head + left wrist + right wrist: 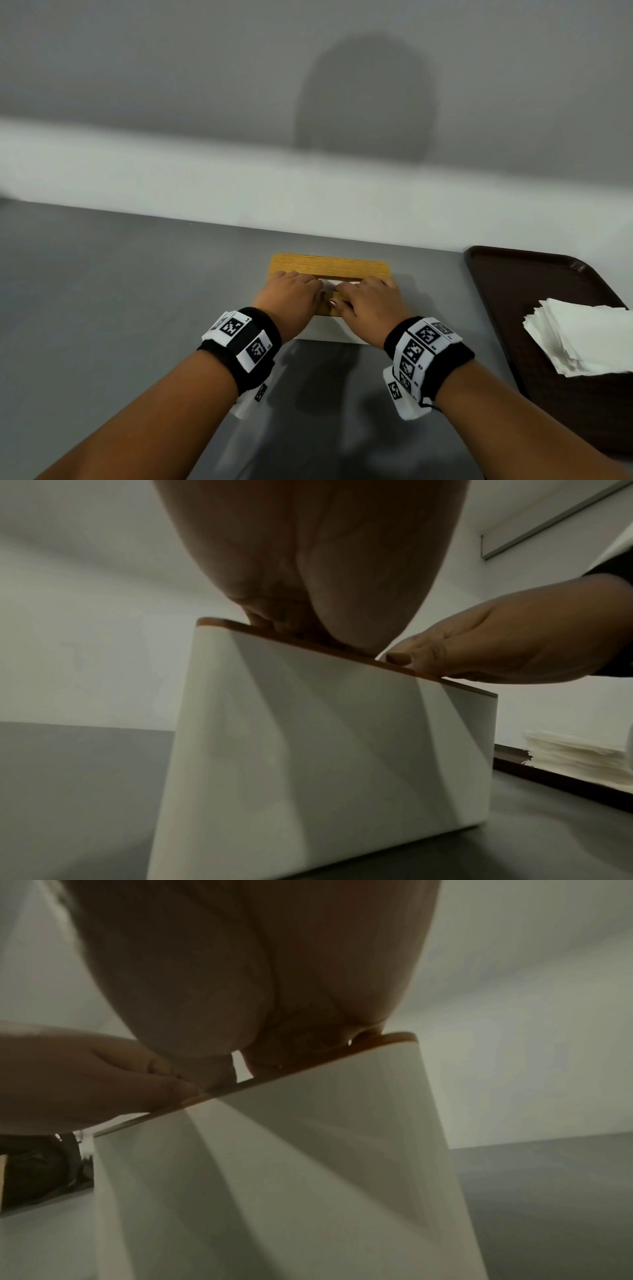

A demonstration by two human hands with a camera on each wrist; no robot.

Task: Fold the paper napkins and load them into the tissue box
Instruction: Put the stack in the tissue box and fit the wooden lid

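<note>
The tissue box [329, 265], with a white body and a wooden slotted lid, stands on the grey table in the middle. Both hands lie on its lid. My left hand [301, 291] covers the lid's left half and my right hand [363, 293] the right half, fingertips bent down at the slot. A bit of white napkin [331, 283] shows in the slot between them. In the left wrist view the right hand [496, 642] rests its thumb and fingers flat on the lid's edge above the box [325, 737]. Whether any finger pinches the napkin is hidden.
A dark brown tray [513, 284] lies at the right, holding a loose stack of white napkins [589, 339]. A white wall ledge runs just behind the box. The grey table [120, 291] stretches to the left and in front.
</note>
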